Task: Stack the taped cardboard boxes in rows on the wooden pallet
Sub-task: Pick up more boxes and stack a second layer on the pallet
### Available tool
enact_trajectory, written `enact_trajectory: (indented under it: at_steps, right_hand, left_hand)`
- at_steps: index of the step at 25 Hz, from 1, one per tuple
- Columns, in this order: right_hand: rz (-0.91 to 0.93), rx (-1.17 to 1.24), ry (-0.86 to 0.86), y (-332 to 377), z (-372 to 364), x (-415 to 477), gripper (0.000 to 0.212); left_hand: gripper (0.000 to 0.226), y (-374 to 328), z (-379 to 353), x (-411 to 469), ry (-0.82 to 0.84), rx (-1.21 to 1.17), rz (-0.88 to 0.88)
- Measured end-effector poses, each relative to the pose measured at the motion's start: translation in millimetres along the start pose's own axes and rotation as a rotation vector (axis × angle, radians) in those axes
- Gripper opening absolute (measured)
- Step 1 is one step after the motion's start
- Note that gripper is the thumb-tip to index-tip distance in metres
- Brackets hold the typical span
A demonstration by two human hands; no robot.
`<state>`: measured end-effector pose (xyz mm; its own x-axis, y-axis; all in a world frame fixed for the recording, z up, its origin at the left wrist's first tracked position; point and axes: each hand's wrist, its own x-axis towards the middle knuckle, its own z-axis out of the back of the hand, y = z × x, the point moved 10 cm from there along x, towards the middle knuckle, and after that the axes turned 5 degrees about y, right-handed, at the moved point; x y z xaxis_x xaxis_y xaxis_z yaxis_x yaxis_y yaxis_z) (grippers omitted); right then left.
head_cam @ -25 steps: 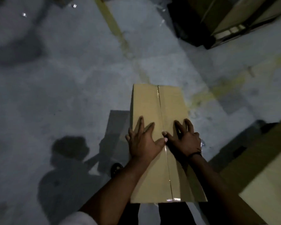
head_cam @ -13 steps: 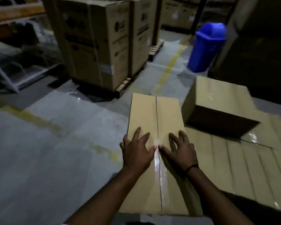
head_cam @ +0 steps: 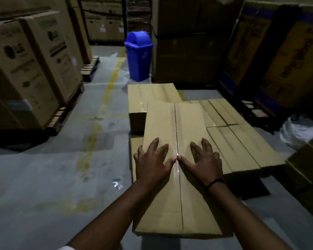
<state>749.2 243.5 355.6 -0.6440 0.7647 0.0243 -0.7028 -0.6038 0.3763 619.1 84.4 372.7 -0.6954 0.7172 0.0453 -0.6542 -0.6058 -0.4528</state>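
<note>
1. A long taped cardboard box is seen in the foreground, its far end reaching over the boxes stacked beyond; what supports it from below cannot be told.
2. The left hand is laid flat on the box top, left of the tape seam, with fingers spread.
3. The right hand is laid flat to the right of the seam, fingers spread likewise; the two thumbs nearly meet at the tape.
4. A black wristband is worn on the right wrist.
5. A row of low boxes is laid side by side to the right; a higher box is set behind.
6. A blue bin is placed further back, with large cartons at the left.
</note>
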Motion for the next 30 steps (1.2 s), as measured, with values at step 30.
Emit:
enact_trajectory:
  at_steps: [30]
  right_hand:
    - [-0.234,-0.001,-0.024,-245,32,358,0.087]
  left_hand:
    - [0.061,-190,-202,378,0.19,-0.009,-0.195]
